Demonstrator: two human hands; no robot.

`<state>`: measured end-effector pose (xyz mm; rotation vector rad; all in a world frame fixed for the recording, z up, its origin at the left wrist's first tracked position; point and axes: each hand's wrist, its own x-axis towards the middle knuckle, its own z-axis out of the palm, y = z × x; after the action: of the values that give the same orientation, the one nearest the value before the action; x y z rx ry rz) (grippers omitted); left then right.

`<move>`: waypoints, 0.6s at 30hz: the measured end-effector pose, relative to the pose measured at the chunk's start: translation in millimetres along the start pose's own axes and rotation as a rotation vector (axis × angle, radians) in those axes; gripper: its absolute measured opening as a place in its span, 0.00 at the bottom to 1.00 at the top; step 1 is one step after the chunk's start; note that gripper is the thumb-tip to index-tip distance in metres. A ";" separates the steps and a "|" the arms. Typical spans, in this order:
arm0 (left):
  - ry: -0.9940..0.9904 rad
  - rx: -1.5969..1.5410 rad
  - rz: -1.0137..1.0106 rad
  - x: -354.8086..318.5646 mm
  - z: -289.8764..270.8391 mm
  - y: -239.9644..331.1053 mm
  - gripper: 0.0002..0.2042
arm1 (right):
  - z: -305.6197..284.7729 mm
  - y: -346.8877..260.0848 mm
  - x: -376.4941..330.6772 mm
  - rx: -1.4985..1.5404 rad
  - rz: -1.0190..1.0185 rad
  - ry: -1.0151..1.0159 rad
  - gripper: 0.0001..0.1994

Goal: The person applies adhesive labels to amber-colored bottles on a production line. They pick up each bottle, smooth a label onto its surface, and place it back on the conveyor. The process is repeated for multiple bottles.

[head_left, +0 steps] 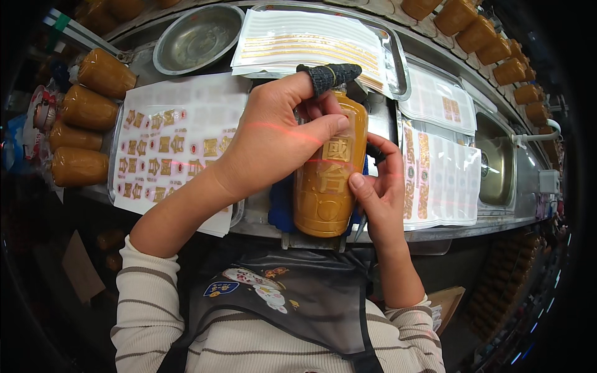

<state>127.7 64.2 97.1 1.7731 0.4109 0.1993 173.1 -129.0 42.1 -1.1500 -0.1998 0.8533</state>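
An amber-brown bottle (pixel 329 208) lies tilted in front of me, its neck pointing away and its base toward me. On its face is a clear decal film (pixel 348 152) with raised gold characters. My left hand (pixel 273 124) reaches over the bottle's upper part, thumb and fingers pinching the film's top edge; a dark knit cover wraps its index finger. My right hand (pixel 382 193) grips the bottle's right side, thumb on the front, remaining fingers partly hidden behind. A thin pointed metal tool (pixel 360 227) sticks out below that hand. Blue cloth (pixel 281 208) shows under the bottle.
Sheets of gold-and-red decals (pixel 158 152) lie on a tray at left. More decal sheets (pixel 311 46) rest on a tray ahead, others (pixel 441 180) at right. A metal bowl (pixel 199 38), brown bottles (pixel 90 115) and a sink (pixel 497 165) surround the bench.
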 end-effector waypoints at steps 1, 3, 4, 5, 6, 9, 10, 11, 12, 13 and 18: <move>0.001 -0.001 -0.002 -0.2 0.2 0.3 0.06 | 0.1 -0.4 -0.2 -0.003 -0.001 0.000 0.32; 0.005 -0.001 0.002 -0.8 0.8 0.4 0.06 | 0.5 -0.8 -0.7 -0.011 -0.005 -0.002 0.32; 0.007 -0.001 0.007 -1.2 1.3 0.4 0.06 | 0.1 -0.1 -1.1 -0.011 -0.007 -0.003 0.32; 0.009 -0.001 0.012 -1.1 1.5 0.7 0.06 | -0.6 0.5 -1.2 -0.012 -0.011 -0.004 0.32; 0.008 0.005 0.009 -1.4 1.5 0.9 0.06 | -1.0 1.0 -1.4 -0.012 -0.014 -0.004 0.33; 0.006 0.012 0.010 -1.3 1.5 0.7 0.06 | -0.9 2.6 -1.2 -0.003 -0.025 -0.001 0.33; 0.003 0.004 0.014 -1.2 1.1 0.0 0.06 | -1.8 3.4 -1.6 -0.007 -0.018 -0.004 0.33; -0.001 -0.005 0.020 -0.9 0.8 -0.1 0.06 | -3.1 3.8 -2.5 -0.014 -0.012 -0.007 0.34; 0.003 -0.016 -0.001 -1.2 1.0 0.8 0.06 | -4.1 4.4 -3.2 -0.021 -0.007 -0.009 0.34; 0.007 -0.028 -0.023 -2.2 1.5 2.1 0.06 | -4.3 5.1 -3.6 -0.027 -0.010 -0.010 0.34; 0.027 0.000 0.010 -4.1 5.2 1.5 0.10 | -1.6 2.1 -5.4 -0.025 -0.021 -0.011 0.33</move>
<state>125.9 57.6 97.6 1.7739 0.4220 0.2307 169.3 -133.5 41.0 -1.1649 -0.2317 0.8410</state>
